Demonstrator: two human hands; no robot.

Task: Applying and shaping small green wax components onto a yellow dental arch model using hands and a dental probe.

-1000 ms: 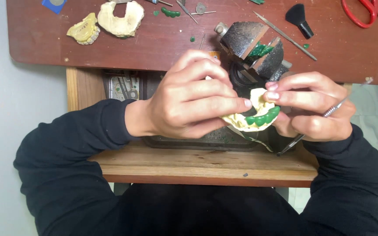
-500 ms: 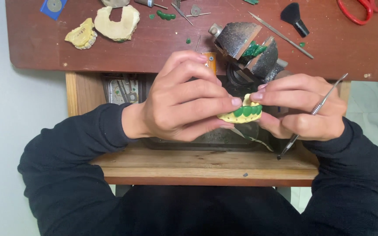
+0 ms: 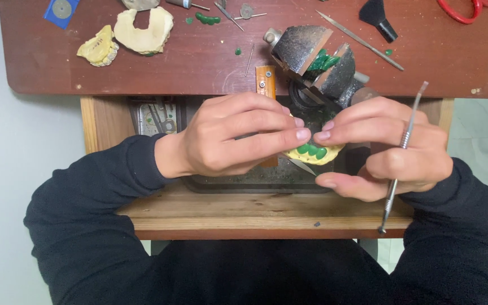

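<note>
A yellow dental cast (image 3: pixel 313 153) lined with green wax teeth sits pinched between the fingertips of both my hands, held above a dark metal tray (image 3: pixel 244 183) on the pull-out wooden shelf (image 3: pixel 255 212) under the worktop (image 3: pixel 210 62). My left hand (image 3: pixel 227 138) grasps the cast from nine o'clock, thumb below and fingers curled over the top. My right hand (image 3: pixel 385 149) grips it from three o'clock and also clamps a slim metal carving tool (image 3: pixel 402 152) between its fingers, the tool running from one o'clock down to six o'clock past the shelf's edge. The tray holds grey dust and scraps; what else lies in it I cannot tell.

At twelve o'clock from the cast, a dark split metal mould (image 3: pixel 317 56) stands on the red-brown worktop with green wax (image 3: pixel 323 59) caught in its gap. At eleven o'clock, well apart, lie a pale plaster arch (image 3: pixel 145 31) and, just beside it, a smaller yellow cast piece (image 3: pixel 98 48). Green wax crumbs (image 3: pixel 207 18), thin metal picks (image 3: pixel 360 39), a black brush (image 3: pixel 378 16), a blue disc packet (image 3: pixel 61 10) and red scissors (image 3: pixel 464 8) lie along the far edge.
</note>
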